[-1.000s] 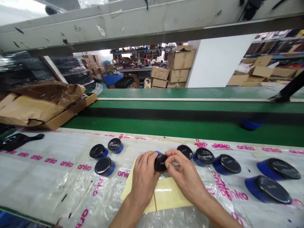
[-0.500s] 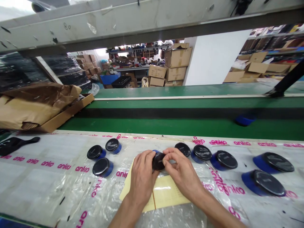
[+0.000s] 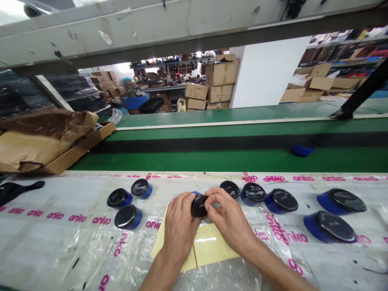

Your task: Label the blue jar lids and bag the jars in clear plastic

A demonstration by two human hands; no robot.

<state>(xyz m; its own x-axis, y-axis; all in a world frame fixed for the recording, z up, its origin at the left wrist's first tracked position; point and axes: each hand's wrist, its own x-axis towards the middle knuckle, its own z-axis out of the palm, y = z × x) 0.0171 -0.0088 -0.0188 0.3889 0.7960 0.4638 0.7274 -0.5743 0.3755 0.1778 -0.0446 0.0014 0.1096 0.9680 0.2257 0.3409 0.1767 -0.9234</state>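
Because both hands are on it, the round black-and-blue puck (image 3: pixel 199 206) appears held clear of a yellow paper sheet (image 3: pixel 212 244) directly below the fingers. Handling call: it looks light and stiff, likely moulded plastic, though the material can't be confirmed from this view. The glossy black face probably gives poor friction, so the rim looks like the better place to take hold, with the blue body behind it as a second contact. Left hand (image 3: pixel 180 228) wraps the puck's left side, its fingers (image 3: pixel 185 201) curled over the top edge and closed on the piece. Right hand (image 3: pixel 228 216) comes in from the other side, with thumb and index finger (image 3: pixel 211 198) pinched on the right rim and the other fingers curled in, also closed on it. Exact contact points are partly hidden by the knuckles. Left of the fingers, three similar pucks (image 3: pixel 125 216) stand close together on a clear plastic sheet (image 3: pixel 66 242) printed in pink with "anko". Right of the fingers, more pucks (image 3: pixel 254 192) run in a loose line, many tilted to show blue sides. Beyond the fingers lies a green conveyor belt (image 3: pixel 212 159) with a loose blue piece (image 3: pixel 303 150) on it.
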